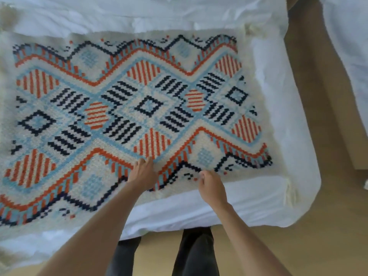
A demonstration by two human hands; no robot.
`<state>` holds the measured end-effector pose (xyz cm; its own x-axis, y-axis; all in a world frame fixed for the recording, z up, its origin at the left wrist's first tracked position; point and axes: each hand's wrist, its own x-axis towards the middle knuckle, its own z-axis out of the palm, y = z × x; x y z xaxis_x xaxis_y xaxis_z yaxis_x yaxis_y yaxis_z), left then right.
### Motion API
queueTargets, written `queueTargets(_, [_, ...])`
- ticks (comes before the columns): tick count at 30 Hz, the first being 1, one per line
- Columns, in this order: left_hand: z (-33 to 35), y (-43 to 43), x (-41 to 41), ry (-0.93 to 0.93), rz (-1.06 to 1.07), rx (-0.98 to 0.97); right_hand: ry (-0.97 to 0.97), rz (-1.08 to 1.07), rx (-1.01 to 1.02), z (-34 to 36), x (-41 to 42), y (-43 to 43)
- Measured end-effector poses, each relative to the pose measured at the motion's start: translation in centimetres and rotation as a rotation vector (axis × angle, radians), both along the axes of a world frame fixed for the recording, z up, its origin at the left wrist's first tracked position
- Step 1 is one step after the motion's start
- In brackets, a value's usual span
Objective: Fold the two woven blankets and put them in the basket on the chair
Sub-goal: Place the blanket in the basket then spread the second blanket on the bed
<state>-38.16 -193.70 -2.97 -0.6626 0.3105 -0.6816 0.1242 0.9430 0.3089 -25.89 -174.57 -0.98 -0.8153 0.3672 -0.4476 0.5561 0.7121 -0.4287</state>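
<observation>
Left hand (142, 174) pinches the woven blanket (149, 106) on the bed (258, 202); right hand (212, 188) curled, hold unclear.

Cream blanket (139, 108), orange-blue-navy diamonds; white sheet (278, 108)

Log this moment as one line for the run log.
stage: not yet folded | woven blanket: spread flat on bed | left hand: touches near edge | right hand: fingers curled on near edge
</observation>
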Motion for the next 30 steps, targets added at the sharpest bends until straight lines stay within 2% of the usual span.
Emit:
queueTargets(10, [0.2, 25.0, 6.3, 0.003, -0.090, 0.079, 0.050, -0.238, 0.034, -0.3, 5.3, 23.2])
queueTargets(13, [0.2, 30.1, 8.1, -0.010, -0.161, 0.099, -0.026, -0.305, 0.097, -0.9, 6.6, 28.3])
queueTargets(15, [0.1, 32.5, 8.8, -0.004, -0.203, 0.088, -0.088, -0.333, 0.067, -1.6, 6.7, 30.3])
queueTargets(20, [-0.1, 35.6, 8.8, 0.028, -0.147, 0.065, -0.017, -0.411, -0.124, -3.2, 5.3, 31.3])
queueTargets(26, [1.2, 38.6, 5.9, 0.081, -0.075, 0.131, 0.135, -0.699, -0.234, -2.5, 4.2, 28.0])
queueTargets(30, [2.7, 40.4, 3.0, 0.165, -0.051, 0.161, 0.280, -0.539, -0.166, -1.1, 3.9, 23.4])
